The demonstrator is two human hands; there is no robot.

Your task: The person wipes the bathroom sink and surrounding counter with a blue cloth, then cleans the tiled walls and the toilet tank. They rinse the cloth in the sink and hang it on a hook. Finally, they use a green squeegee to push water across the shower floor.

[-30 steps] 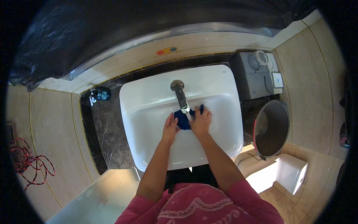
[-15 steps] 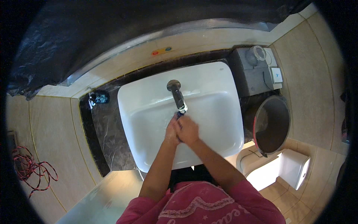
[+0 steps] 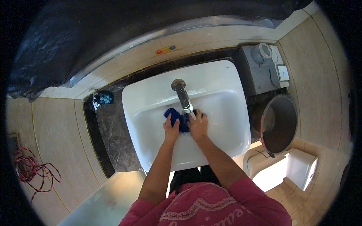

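Note:
A wet, dark blue cloth is spread between my hands in the white sink, under the faucet. Its exact kind I cannot make out. My left hand grips its left part, fingers partly spread over the fabric and a blue end showing past the fingertips. On the other side my right hand holds the right part, just below the spout, with water running over the fingers. Some of the cloth is hidden beneath this hand.
A dark soap bottle stands on the black marble counter at left. On the right are a grey box with a clear jar and a dark bucket. Red cable hangs at far left.
My hands were pressed together around the bunched cloth under the spout. Now they are apart, lower in the basin, and the cloth is opened out between them.

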